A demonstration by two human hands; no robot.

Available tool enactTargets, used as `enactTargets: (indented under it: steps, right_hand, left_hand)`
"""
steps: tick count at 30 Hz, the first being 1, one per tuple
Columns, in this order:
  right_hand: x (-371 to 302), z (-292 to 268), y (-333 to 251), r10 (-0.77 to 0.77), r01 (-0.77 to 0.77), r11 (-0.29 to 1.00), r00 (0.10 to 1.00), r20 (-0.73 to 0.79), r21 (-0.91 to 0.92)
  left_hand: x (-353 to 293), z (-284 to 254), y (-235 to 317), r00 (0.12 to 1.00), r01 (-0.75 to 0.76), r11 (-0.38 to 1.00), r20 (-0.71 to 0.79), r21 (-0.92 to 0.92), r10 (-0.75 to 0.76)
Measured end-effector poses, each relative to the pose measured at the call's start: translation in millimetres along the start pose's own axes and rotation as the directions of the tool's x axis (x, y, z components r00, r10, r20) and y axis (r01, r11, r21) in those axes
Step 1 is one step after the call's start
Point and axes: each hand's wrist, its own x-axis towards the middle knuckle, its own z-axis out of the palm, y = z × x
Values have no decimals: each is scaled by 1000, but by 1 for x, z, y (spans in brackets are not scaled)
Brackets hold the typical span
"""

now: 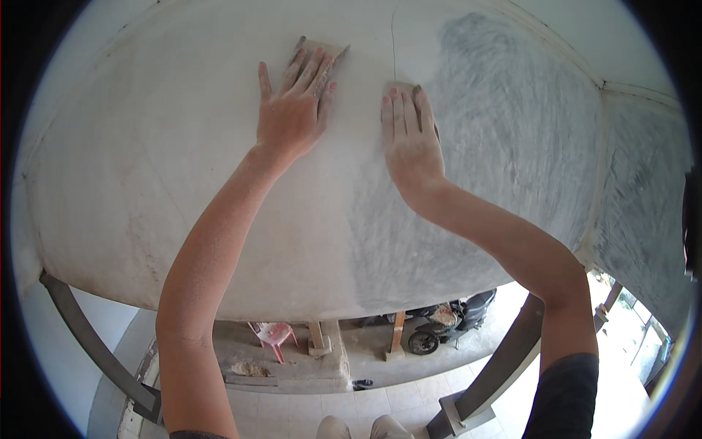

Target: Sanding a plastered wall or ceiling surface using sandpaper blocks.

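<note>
My left hand (287, 117) presses a worn piece of sandpaper (316, 50) flat to a large plastered surface (256, 212), with its fingers stretched over the sheet. The sheet's edges curl up beside the fingers. To the right and slightly lower, my right hand (414, 146) lies on a second piece of sandpaper (398, 86), its fingers close together and most of the sheet hidden. Pale dust coats both hands. Left of my right hand the surface is whitish; to its right it carries a grey, swirled patch (519, 139).
A thin dark crack (393, 36) runs above my right hand. Beneath the surface are a red plastic chair (273, 334), a parked motorbike (446, 320) and wooden posts (397, 333). Dark metal frame bars (95, 340) stand left and right (493, 366). Pale floor tiles (292, 406) lie below.
</note>
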Motion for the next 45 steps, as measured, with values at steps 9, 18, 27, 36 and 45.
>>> enactTargets:
  steps: [9, 18, 27, 36, 45]
  right_hand:
    - [-9, 5, 0, 41, -34, 997, 993, -112, 67]
    - [-1, 56, 66, -154, 405, 771, 867, -473, 492]
    - [-27, 53, 82, 117, 92, 649, 969, -218, 756]
    - [-24, 41, 73, 315, -202, 624, 949, -6, 755]
    - [-3, 49, 57, 230, 39, 601, 948, -220, 798]
  left_hand:
    - [-2, -3, 2, 999, 27, 998, 41, -49, -25]
    - [25, 10, 51, 996, 87, 960, -5, -264, -92]
    - [29, 29, 68, 995, 100, 981, 3, -164, -101]
    - [24, 28, 71, 993, 109, 976, -33, -189, -117]
    - [20, 20, 64, 996, 86, 975, 8, -205, -87]
